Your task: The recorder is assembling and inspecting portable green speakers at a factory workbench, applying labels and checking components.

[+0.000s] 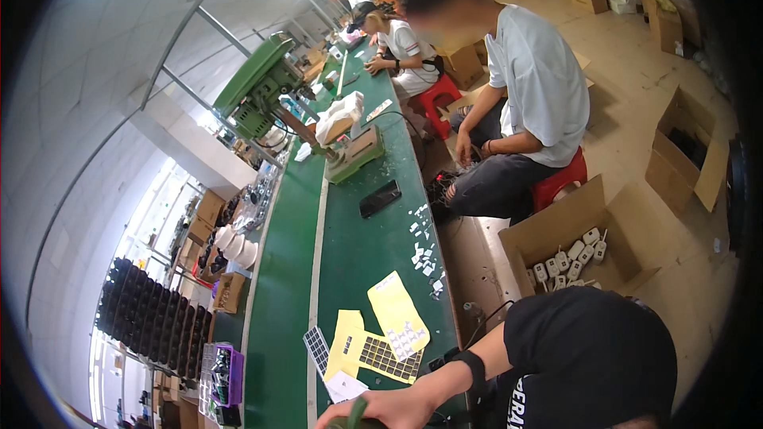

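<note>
Right hand seems curled around a partly cropped green object beneath it.

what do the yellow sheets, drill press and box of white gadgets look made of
Yellow sheets: probably matte paper, thin and flat. Drill press: likely painted metal, given its smooth green sheen. Box: apparently cardboard, from its dull brown, creased flaps.
</note>
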Tool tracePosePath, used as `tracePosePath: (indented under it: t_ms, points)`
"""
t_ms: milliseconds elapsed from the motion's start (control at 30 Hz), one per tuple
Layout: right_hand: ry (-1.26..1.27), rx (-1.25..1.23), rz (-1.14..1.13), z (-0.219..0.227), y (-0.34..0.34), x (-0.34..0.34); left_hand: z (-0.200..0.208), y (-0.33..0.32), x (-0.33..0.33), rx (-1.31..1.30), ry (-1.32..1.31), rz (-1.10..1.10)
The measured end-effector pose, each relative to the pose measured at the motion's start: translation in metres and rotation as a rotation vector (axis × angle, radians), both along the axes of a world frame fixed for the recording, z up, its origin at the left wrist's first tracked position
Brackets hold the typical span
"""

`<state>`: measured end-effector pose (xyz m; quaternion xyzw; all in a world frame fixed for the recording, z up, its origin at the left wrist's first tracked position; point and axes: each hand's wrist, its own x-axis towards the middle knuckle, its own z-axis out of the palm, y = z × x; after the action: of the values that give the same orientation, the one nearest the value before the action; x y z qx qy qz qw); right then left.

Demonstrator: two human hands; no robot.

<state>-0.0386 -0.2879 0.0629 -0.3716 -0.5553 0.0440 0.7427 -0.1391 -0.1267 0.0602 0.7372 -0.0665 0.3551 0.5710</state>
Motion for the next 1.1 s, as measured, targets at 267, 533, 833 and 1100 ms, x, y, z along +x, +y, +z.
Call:
tracePosePath:
  t_ms: [267,533,833,1100]
  points:
    - [-0.062,-0.075,0.162,-0.019,-0.011,-0.004,-0.01,-0.001,-0.007,0.325,-0.12,-0.001]
    - [0.218,-0.281,0.227,-0.034,0.01,0.0,-0.038,-0.004,-0.003,0.112,-0.113,0.012]
    - [0.36,-0.23,0.458,-0.039,0.032,0.011,-0.022,0.002,-0.012,0.158,-0.084,0.052]
    - [0.454,-0.209,0.515,-0.025,0.032,0.003,-0.004,0.002,-0.014,-0.609,0.124,0.028]
